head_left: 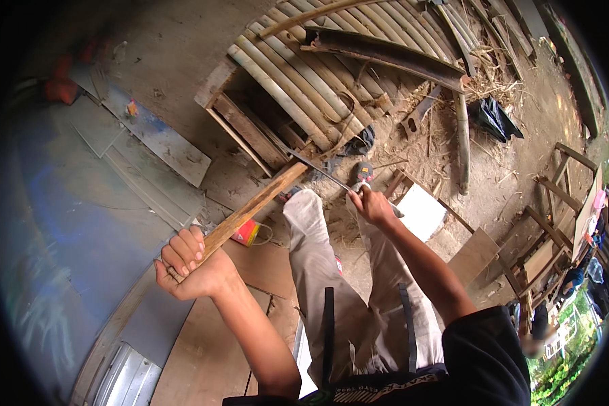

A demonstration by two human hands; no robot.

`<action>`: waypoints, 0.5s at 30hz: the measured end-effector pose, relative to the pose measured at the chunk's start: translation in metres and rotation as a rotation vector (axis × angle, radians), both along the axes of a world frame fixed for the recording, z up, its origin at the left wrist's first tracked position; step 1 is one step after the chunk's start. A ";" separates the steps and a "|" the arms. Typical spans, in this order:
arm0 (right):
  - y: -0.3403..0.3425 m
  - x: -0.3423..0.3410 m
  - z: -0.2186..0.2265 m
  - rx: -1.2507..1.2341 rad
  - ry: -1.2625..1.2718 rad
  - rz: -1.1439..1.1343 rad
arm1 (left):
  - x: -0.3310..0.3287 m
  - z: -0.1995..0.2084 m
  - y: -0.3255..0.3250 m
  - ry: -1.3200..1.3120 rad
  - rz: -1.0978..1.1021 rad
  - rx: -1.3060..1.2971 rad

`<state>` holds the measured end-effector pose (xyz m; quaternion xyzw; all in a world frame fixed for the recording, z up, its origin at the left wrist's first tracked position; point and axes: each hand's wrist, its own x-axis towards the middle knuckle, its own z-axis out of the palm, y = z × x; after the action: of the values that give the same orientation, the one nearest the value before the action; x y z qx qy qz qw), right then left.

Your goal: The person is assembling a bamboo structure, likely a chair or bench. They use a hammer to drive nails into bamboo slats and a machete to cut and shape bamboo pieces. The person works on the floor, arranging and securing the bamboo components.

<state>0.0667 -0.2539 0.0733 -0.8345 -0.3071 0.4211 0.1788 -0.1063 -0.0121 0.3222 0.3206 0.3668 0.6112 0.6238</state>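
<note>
My left hand is wrapped round the near end of a long wooden stick, which slants away up to the right. Near its far end a long, narrow metal blade crosses the stick, apparently touching it. That blade is a long knife, with my right hand closed round its handle, mostly hidden by the fingers. The stick's far tip lies close to the edge of a bamboo-slat bench. My legs in pale trousers stand below, between the two hands.
A dark split trough lies across the slats. Shavings and a rusty plate lie on the dirt floor, near a black plastic bag. Beside my legs are a red-and-yellow bucket and a white board. Wooden frames stand right; boards lean left.
</note>
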 end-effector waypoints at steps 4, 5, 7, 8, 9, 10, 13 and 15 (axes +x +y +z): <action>-0.038 -0.012 0.015 -0.117 0.199 -0.158 | -0.038 0.026 0.014 0.017 -0.011 0.024; -0.048 -0.019 0.023 -0.235 0.221 -0.200 | -0.047 0.032 0.015 0.020 -0.009 0.029; -0.058 -0.037 0.037 -0.108 0.232 -0.203 | -0.066 0.049 0.013 0.013 -0.022 0.039; -0.057 -0.045 0.041 -0.078 0.227 -0.172 | -0.071 0.054 0.011 0.046 -0.011 0.045; -0.053 -0.052 0.043 -0.065 0.212 -0.145 | -0.075 0.058 0.010 0.065 -0.004 0.051; -0.043 -0.059 0.042 -0.096 0.165 -0.106 | -0.078 0.062 0.009 0.076 -0.012 0.059; -0.012 -0.062 0.037 -0.097 0.289 -0.146 | -0.077 0.066 0.010 0.089 0.017 0.079; 0.000 -0.046 0.034 -0.107 0.215 -0.044 | -0.073 0.064 0.013 0.095 0.021 0.065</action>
<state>0.0209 -0.2539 0.1075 -0.7994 -0.2446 0.5201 0.1751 -0.1797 0.0013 0.3860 0.3653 0.3791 0.6137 0.5884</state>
